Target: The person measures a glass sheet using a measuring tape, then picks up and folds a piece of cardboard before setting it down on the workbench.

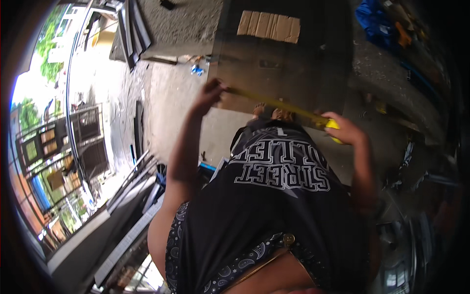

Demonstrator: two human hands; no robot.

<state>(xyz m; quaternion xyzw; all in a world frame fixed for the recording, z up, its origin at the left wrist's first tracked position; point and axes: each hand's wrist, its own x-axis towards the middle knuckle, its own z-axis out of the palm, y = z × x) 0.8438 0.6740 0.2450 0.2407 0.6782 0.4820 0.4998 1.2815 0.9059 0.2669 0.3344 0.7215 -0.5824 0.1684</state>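
Observation:
A yellow tape measure [333,125] sits in my right hand [348,131], its fingers wrapped round the case. The drawn-out yellow blade [274,102] runs leftward in the air to my left hand [211,94]. There the fingers pinch the blade's free end, though motion blurs them. Both arms reach forward, with the blade stretched between them above my bare feet [281,114]. Beneath the blade lies a large dark, smooth sheet or panel [289,68] on the ground.
A piece of corrugated cardboard [269,26] rests at the panel's far part. Metal strips [131,32] stand at the far left, and long profiles [129,235] lie at the near left. Blue plastic [374,22] is at the far right. A small blue scrap [197,69] lies beside the panel.

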